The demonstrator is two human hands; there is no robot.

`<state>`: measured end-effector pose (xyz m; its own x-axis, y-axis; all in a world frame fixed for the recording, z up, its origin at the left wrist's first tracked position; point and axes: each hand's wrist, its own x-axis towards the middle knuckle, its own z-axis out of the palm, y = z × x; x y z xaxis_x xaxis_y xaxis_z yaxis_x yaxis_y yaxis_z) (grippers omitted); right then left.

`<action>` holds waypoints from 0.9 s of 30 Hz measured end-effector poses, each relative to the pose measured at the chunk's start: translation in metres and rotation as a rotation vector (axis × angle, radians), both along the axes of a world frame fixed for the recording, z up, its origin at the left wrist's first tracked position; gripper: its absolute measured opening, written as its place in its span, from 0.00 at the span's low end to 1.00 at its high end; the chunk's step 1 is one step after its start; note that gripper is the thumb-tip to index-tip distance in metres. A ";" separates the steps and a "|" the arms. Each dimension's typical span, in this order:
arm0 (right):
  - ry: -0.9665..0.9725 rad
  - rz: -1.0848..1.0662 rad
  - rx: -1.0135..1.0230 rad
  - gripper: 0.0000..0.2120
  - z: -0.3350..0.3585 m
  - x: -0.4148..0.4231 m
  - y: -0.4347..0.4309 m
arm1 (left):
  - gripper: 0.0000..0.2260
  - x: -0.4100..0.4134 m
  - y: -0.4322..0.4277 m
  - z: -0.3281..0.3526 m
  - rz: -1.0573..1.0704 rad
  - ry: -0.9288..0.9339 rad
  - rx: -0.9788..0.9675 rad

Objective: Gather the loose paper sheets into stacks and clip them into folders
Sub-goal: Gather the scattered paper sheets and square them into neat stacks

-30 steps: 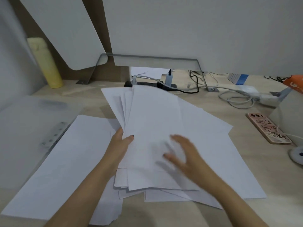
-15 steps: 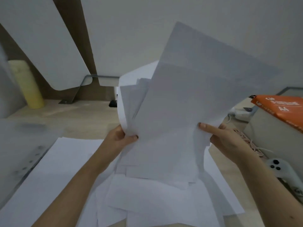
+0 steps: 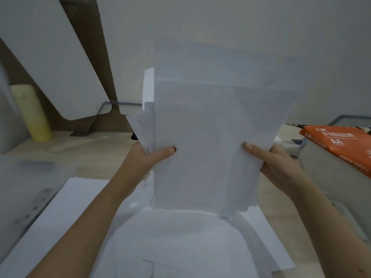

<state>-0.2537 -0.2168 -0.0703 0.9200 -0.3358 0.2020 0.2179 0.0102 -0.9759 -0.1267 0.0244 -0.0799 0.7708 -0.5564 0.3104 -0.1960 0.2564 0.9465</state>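
paper stack (image 3: 210, 137) upright in both hands hides desk (image 3: 96, 145) behind.

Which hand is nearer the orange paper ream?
Right. The right hand grips the held sheets' right edge, just left of the ream; the left hand grips their far edge.

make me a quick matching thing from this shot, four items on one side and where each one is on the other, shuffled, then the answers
Items:
1. held paper stack
2. yellow cylinder
3. orange A4 paper pack
4. loose sheets

Places:
A. far right, resting on a grey box
B. flat on the desk, below the hands
C. upright between the left hand and right hand
D. standing at the far left, by the wall

Pairs: 1-C, 2-D, 3-A, 4-B
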 end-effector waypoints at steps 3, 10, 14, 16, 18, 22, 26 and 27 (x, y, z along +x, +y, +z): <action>0.064 0.013 0.007 0.34 -0.013 0.000 0.001 | 0.13 -0.001 0.000 -0.006 -0.004 0.022 0.032; 0.030 0.006 -0.008 0.18 -0.001 0.001 0.005 | 0.11 -0.001 -0.014 0.007 0.035 0.013 -0.025; -0.025 -0.029 -0.001 0.26 0.001 0.000 0.001 | 0.12 -0.001 -0.017 0.009 0.057 -0.002 -0.060; 0.000 -0.032 0.017 0.28 -0.001 -0.002 -0.003 | 0.15 0.002 -0.014 0.007 0.044 0.005 -0.081; 0.054 -0.030 0.011 0.30 -0.012 -0.005 -0.006 | 0.18 0.004 -0.012 0.000 0.019 0.017 -0.057; 0.120 -0.036 0.019 0.36 -0.032 -0.007 -0.002 | 0.16 0.001 -0.016 -0.021 0.002 0.046 0.045; 0.070 -0.049 0.012 0.18 -0.018 -0.004 0.001 | 0.11 -0.001 -0.026 -0.012 0.030 0.014 0.050; 0.057 -0.047 0.024 0.14 -0.012 -0.004 0.001 | 0.10 -0.001 -0.027 -0.006 0.034 0.008 0.029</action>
